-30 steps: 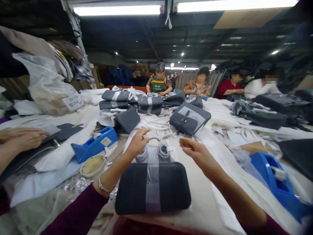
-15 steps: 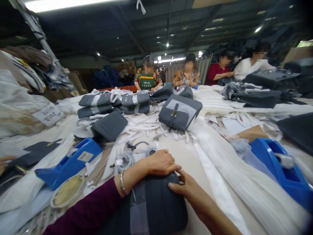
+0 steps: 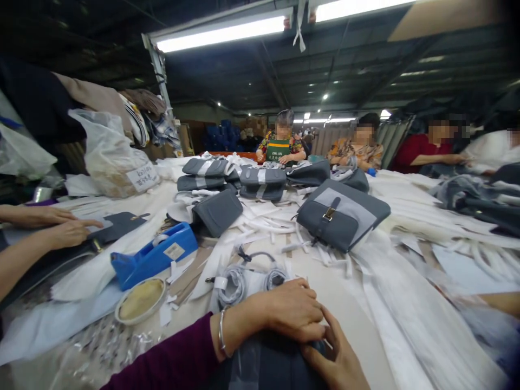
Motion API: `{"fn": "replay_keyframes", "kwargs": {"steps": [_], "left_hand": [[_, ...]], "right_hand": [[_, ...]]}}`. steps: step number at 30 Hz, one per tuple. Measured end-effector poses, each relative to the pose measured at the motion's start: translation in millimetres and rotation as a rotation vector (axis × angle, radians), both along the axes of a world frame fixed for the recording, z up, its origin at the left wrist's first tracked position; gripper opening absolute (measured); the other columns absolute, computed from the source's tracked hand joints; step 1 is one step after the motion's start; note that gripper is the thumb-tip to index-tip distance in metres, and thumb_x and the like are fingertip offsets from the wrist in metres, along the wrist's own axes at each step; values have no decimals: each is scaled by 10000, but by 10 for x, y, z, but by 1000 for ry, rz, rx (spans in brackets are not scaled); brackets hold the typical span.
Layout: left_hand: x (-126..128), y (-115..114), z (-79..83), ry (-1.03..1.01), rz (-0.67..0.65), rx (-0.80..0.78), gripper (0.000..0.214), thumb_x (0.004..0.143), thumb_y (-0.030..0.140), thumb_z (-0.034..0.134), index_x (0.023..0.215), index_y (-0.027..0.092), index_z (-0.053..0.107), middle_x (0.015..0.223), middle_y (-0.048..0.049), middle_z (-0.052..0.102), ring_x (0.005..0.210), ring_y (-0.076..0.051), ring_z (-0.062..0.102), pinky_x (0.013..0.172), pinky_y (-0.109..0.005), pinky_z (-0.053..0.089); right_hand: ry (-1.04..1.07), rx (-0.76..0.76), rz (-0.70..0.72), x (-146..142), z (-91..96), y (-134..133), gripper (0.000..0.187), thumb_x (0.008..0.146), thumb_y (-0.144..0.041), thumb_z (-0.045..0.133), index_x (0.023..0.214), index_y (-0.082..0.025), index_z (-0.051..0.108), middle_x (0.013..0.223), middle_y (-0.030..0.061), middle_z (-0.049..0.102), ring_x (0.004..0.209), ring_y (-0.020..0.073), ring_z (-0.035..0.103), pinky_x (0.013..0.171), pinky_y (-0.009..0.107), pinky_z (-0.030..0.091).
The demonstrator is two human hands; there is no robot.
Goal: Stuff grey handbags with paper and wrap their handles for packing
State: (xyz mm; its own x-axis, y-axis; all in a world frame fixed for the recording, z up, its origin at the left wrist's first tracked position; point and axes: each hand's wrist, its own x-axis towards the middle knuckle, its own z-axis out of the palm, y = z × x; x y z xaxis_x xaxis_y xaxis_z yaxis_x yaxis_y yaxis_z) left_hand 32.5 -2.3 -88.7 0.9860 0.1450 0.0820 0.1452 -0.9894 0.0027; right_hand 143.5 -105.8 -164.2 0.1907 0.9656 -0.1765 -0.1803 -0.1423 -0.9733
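A dark grey handbag (image 3: pixel 270 363) lies close in front of me, with a clear strip running across it. My left hand (image 3: pixel 288 311), below a silver bangle and a purple sleeve, curls over the bag's far edge. At the right corner my right hand (image 3: pixel 339 352) pinches the edge between thumb and fingers. The fingertips of both hands meet there, and what lies just under them is partly hidden. Just beyond the bag are straps rolled up in pale wrapping (image 3: pixel 232 287). The bag's near part is cut off by the picture's lower edge.
Left stand a blue tape dispenser (image 3: pixel 156 254) and a round dish of yellowish stuff (image 3: pixel 141 301). A co-worker's hands (image 3: pixel 67 227) work on a dark piece at far left. Ahead are stacked grey bags (image 3: pixel 262 181) and a buckled bag (image 3: pixel 339 214). White foam sheeting (image 3: pixel 426 309) covers the right.
The view has swung left and up, so things sit further right and lower. The right-hand blue dispenser has left the picture; a co-worker's hands show more fully. Both my hands stay at the bag's corner.
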Motion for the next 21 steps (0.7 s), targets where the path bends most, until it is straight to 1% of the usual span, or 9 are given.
{"fn": "replay_keyframes", "kwargs": {"steps": [3, 6, 8, 10, 13, 15, 17, 20, 21], "left_hand": [[-42, 50, -28, 4, -31, -35, 301, 869, 345, 488, 644, 181, 600, 658, -25, 663, 674, -160, 561, 791, -335, 373], [-67, 60, -98, -43, -5, -43, 244, 843, 291, 508, 644, 182, 598, 678, -24, 676, 658, -164, 559, 791, -358, 370], [-73, 46, -150, -77, 24, -42, 245, 828, 287, 528, 613, 182, 579, 670, -19, 680, 634, -162, 550, 807, -380, 365], [-71, 40, -204, -94, 41, -50, 268, 818, 316, 551, 583, 186, 560, 618, -8, 662, 612, -164, 534, 811, -392, 363], [-58, 80, -316, -93, 38, -97, 287, 813, 352, 570, 573, 198, 545, 576, 2, 630, 602, -170, 516, 778, -392, 367], [-54, 137, -418, -116, 6, -125, 253, 824, 280, 562, 584, 204, 533, 626, 5, 637, 624, -161, 521, 760, -374, 368], [-60, 202, -523, -162, -16, -129, 239, 825, 191, 542, 589, 211, 511, 694, 5, 648, 662, -149, 532, 759, -348, 371], [-73, 293, -644, -198, -22, -130, 256, 832, 182, 528, 582, 212, 485, 750, 11, 647, 687, -135, 539, 755, -315, 384], [-69, 321, -673, -195, -33, -131, 262, 835, 204, 530, 578, 210, 482, 751, 17, 644, 677, -128, 539, 745, -306, 390]], "right_hand": [[-40, -32, 66, 59, -57, 44, 1078, 555, -390, 758, 1463, -143, 232, 983, 108, 678, 1082, 320, 596, 925, 400, 460], [-115, -35, 268, 279, -5, 197, 1027, 495, -385, 798, 1413, -188, 382, 908, 94, 687, 959, 316, 640, 837, 405, 492], [-206, -52, 487, 517, 147, 400, 842, 463, -370, 814, 1259, -229, 575, 800, 67, 691, 790, 288, 660, 733, 392, 510], [-335, -58, 603, 756, 366, 706, 584, 533, -376, 774, 1088, -219, 684, 705, 48, 680, 665, 246, 640, 663, 367, 500], [-663, 99, 396, 897, 664, 1303, 377, 648, -350, 672, 987, -190, 711, 770, 55, 699, 736, 238, 639, 723, 358, 480], [-914, 223, 304, 768, 760, 1728, 286, 714, -308, 602, 949, -187, 712, 842, 63, 711, 813, 244, 643, 776, 352, 466], [-1183, 305, 298, 491, 769, 2142, 250, 782, -231, 519, 941, -187, 707, 930, 76, 711, 881, 232, 641, 812, 326, 452], [-1598, 288, 298, -11, 701, 2730, 313, 812, -119, 458, 1016, -190, 683, 1044, 104, 681, 969, 221, 619, 813, 289, 438], [-1670, 263, 290, -155, 672, 2912, 332, 805, -89, 451, 1030, -177, 678, 1058, 126, 670, 990, 232, 610, 802, 293, 438]]}}
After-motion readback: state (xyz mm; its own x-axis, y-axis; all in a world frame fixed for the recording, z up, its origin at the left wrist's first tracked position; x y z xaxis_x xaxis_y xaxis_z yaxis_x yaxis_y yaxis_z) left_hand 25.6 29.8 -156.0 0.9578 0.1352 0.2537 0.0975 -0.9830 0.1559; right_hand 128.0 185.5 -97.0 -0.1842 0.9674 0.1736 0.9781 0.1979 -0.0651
